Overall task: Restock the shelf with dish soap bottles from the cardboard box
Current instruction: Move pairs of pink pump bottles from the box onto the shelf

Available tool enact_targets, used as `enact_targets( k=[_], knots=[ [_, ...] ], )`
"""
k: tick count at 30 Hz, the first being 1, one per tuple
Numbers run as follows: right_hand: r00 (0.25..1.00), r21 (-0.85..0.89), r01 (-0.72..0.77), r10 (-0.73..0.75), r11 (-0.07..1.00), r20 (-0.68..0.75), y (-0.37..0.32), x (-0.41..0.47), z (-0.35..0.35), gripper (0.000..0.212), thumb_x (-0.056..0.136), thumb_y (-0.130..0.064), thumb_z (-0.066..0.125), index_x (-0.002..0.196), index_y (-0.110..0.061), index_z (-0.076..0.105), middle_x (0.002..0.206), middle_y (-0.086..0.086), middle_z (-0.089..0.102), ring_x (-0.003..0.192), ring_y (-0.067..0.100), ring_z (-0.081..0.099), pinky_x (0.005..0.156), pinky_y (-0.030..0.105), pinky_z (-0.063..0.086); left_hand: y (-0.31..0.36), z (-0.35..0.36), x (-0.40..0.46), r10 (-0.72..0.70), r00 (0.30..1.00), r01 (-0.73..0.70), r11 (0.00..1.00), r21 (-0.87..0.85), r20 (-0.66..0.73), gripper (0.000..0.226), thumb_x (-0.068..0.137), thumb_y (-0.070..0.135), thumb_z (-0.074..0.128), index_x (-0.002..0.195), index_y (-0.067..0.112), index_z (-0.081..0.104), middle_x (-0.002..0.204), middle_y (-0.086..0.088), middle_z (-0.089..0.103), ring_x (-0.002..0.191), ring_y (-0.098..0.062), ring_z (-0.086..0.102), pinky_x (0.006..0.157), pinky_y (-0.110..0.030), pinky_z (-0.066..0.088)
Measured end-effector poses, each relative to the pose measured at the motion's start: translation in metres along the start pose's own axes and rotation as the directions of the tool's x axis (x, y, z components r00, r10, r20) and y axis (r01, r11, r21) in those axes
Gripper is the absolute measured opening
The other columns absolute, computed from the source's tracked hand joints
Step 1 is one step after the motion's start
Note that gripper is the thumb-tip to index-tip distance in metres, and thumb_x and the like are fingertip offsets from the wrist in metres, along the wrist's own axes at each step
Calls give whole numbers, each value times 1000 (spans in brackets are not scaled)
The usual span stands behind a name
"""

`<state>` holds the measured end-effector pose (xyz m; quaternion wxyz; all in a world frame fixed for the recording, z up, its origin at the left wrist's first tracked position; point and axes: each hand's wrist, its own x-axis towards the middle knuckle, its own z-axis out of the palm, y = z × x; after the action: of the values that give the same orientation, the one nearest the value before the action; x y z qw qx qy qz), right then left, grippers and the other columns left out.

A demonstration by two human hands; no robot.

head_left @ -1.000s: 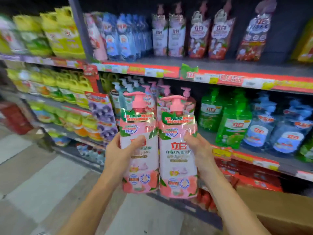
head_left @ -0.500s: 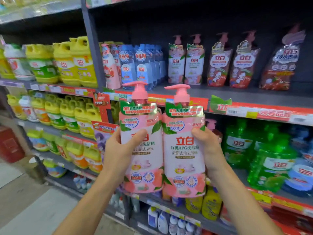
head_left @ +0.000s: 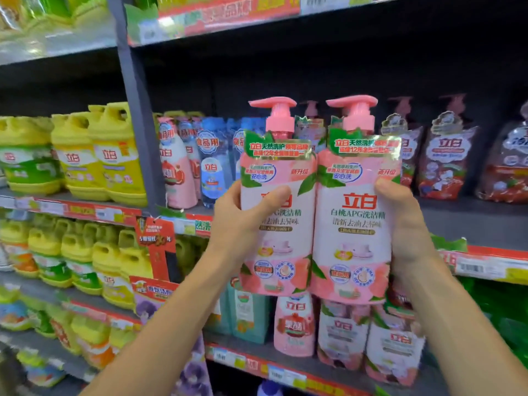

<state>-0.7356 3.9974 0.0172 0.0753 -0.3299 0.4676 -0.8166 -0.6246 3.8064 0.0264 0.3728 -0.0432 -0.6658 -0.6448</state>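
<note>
The left hand point(head_left: 243, 221) wraps round the left side of one pink pump bottle point(head_left: 278, 212), thumb pressed across its front label; its fingers are hidden behind. The right hand point(head_left: 405, 232) clasps the right side of a second pink bottle point(head_left: 353, 212) the same way, thumb on the front edge, fingers out of sight. The two bottles stand upright and touch side by side, raised in front of the middle shelf point(head_left: 463, 224), their bases lower than its edge.

Behind them on that shelf more pink-topped packs point(head_left: 448, 161) stand at the far right, partly covered by the held bottles and blurred. To the left stand blue bottles point(head_left: 213, 164), and past the upright post point(head_left: 137, 110), yellow jugs point(head_left: 114, 152). The shelf below holds pink and teal bottles point(head_left: 294, 324), their tops hidden by the held pair. Labels on the price strips are too smeared to read. The top shelf is cut off by the frame.
</note>
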Motion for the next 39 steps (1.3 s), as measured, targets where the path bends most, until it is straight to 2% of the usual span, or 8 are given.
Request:
enact_targets(
  k=[9,12,16,21,26,34,37,39],
  knots=[
    [983,-127,161,-170,979,-62,-19,73,13,58,73,-44,72,120,-9,69,115,22,72,100,38,72,77,46,61,-22,4,109,93,978,-73,991,-110,187,47,76,36,77,114,10,64,99,2,77,91,-15,74,72,-27,59],
    [973,-197,184,-207,963,-102,-26,93,11,72,59,-57,86,113,-11,74,114,23,72,101,39,72,83,54,60,-32,12,136,132,969,-106,986,-131,209,52,75,38,76,116,9,62,102,1,76,93,-15,73,73,-27,58],
    [963,-177,183,-213,967,-164,-23,112,-4,96,56,-60,89,126,0,64,126,32,63,118,52,59,100,74,40,-49,24,156,122,966,-90,985,-148,228,57,74,36,75,120,6,59,106,-2,75,95,-16,73,76,-30,58],
    [969,-160,157,-183,975,-166,-13,119,-20,105,60,-57,89,137,3,52,133,34,57,122,54,55,102,76,36,-71,34,166,76,967,-40,988,-148,243,69,66,48,78,120,10,59,110,-4,74,100,-21,72,85,-42,59],
    [962,-184,150,-187,971,-200,1,122,-31,103,60,-56,89,138,0,52,131,31,60,121,52,56,102,75,37,-86,35,170,53,965,-15,989,-150,256,56,73,34,75,120,8,60,108,-3,75,99,-20,72,78,-32,60],
    [969,-330,92,-161,939,-188,1,117,-42,100,51,-68,86,128,-9,62,120,21,71,111,43,67,94,61,52,-89,32,163,89,962,-69,994,-86,259,69,67,51,75,122,13,58,110,3,74,101,-12,71,80,-26,57],
    [961,-439,83,-189,895,-203,-8,106,-40,80,52,-67,86,111,-17,69,107,8,78,101,30,74,79,43,62,-82,30,158,86,960,-90,996,4,268,58,76,49,78,122,19,59,108,13,74,100,-3,69,76,-15,54],
    [947,-538,106,-250,836,-203,-12,97,-35,49,65,-50,80,104,-22,69,100,-2,79,97,22,75,75,34,63,-77,28,152,103,962,-127,989,77,252,55,75,52,71,122,25,60,109,17,72,101,-1,68,79,-17,55]
  ],
)
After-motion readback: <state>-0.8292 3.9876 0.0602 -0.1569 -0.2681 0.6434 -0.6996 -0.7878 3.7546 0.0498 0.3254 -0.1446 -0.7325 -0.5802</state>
